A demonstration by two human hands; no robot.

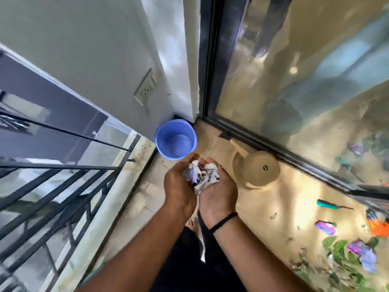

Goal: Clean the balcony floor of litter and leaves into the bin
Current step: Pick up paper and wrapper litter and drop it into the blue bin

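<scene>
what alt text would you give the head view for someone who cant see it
Both hands, left hand and right hand, cup a wad of crumpled paper just short of a blue bin standing in the balcony corner. Leaves and coloured wrappers lie on the floor to the right, by the glass door.

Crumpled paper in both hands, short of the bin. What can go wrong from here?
1. The crumpled paper sits loosely between the left hand and right hand; a strip dangles below, so bits may drop before reaching the blue bin.
2. The bin's mouth is small, so a toss could miss.
3. The tan stool stands close to the right hand and could get bumped.
</scene>
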